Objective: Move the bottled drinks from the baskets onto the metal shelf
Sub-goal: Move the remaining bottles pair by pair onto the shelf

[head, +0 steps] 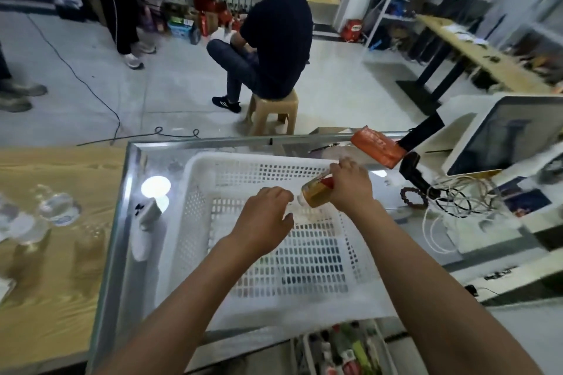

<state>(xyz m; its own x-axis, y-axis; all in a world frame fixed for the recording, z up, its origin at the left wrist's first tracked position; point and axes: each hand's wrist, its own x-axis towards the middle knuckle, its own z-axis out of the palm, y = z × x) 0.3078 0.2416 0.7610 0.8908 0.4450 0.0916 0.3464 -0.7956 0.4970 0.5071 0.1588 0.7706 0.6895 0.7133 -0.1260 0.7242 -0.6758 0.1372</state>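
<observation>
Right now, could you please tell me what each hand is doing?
Left hand: open, fingers loosely curled over the white basket, holding nothing.
Right hand: gripping a bottle of amber drink, tilted on its side.

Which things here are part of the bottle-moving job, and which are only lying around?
Part of the job:
white basket
amber drink bottle, held in the right hand
left hand, open over the basket
clear bottles on the wooden table

Only lying around:
orange packet
white cables
bead bracelet
screen
</observation>
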